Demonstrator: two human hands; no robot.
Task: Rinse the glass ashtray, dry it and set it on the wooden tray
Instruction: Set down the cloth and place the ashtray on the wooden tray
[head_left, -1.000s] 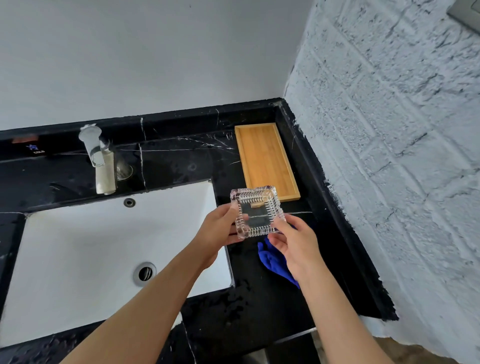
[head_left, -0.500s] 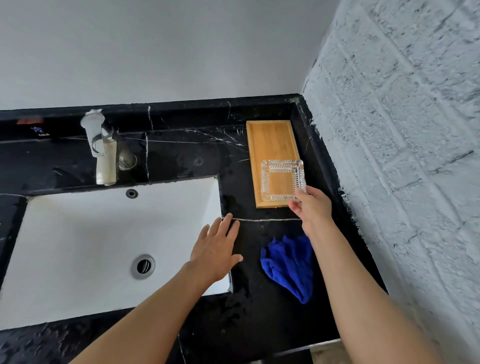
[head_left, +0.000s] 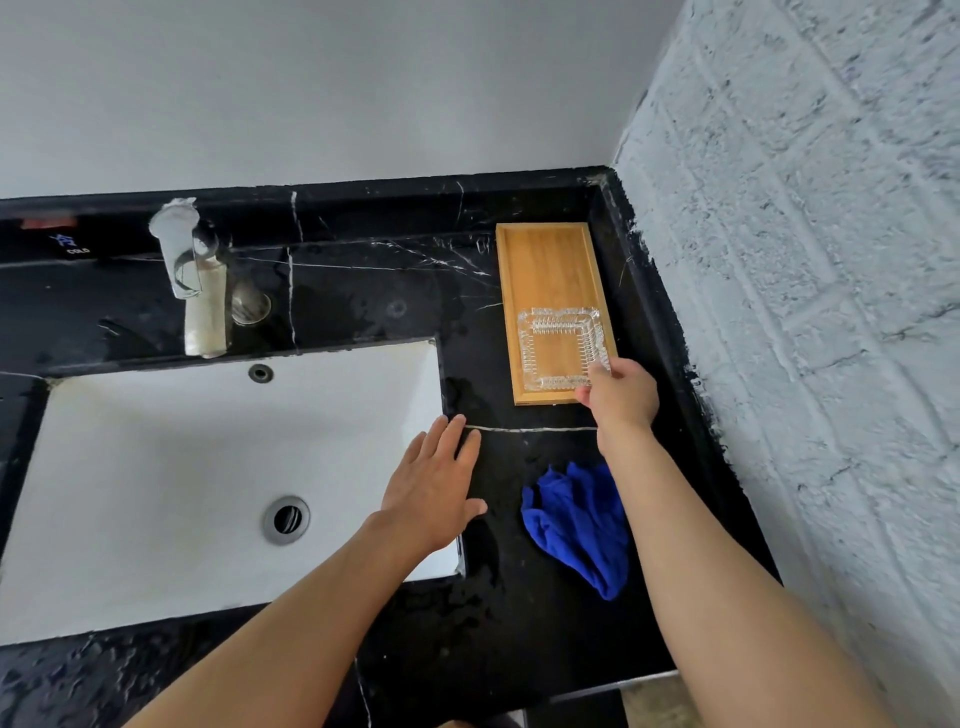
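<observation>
1. Ashtray (head_left: 563, 349): clear ribbed glass, square, lying on the near end of the tray (head_left: 545, 265), just beyond the right hand (head_left: 621, 396).
2. The right hand pinches the ashtray's near right corner; fingertips are on the glass rim, the rest of the hand lies over the counter (head_left: 395, 291) just short of the tray.
3. Whether the ashtray rests fully flat on the wood or is held slightly up at the gripped corner cannot be told.
4. The tray is wooden, long and narrow, running away from the right hand toward the back corner, close to the brick wall (head_left: 810, 312) on that hand's outer side.
5. The left hand (head_left: 434, 488) is spread flat, palm down, fingers apart, holding nothing. It lies at the corner where the sink (head_left: 156, 467) meets the black counter, fingertips near a thin white vein in the stone.
6. A crumpled blue cloth (head_left: 576, 525) lies on the counter between the two forearms, nearer than both hands and touching neither hand.
7. The white sink is to the left of the left hand; its drain (head_left: 285, 519) sits beside that wrist.
8. The tap (head_left: 182, 260) stands well beyond the left hand, at the far left.
9. Wet patches glisten on the counter beyond the left hand.
</observation>
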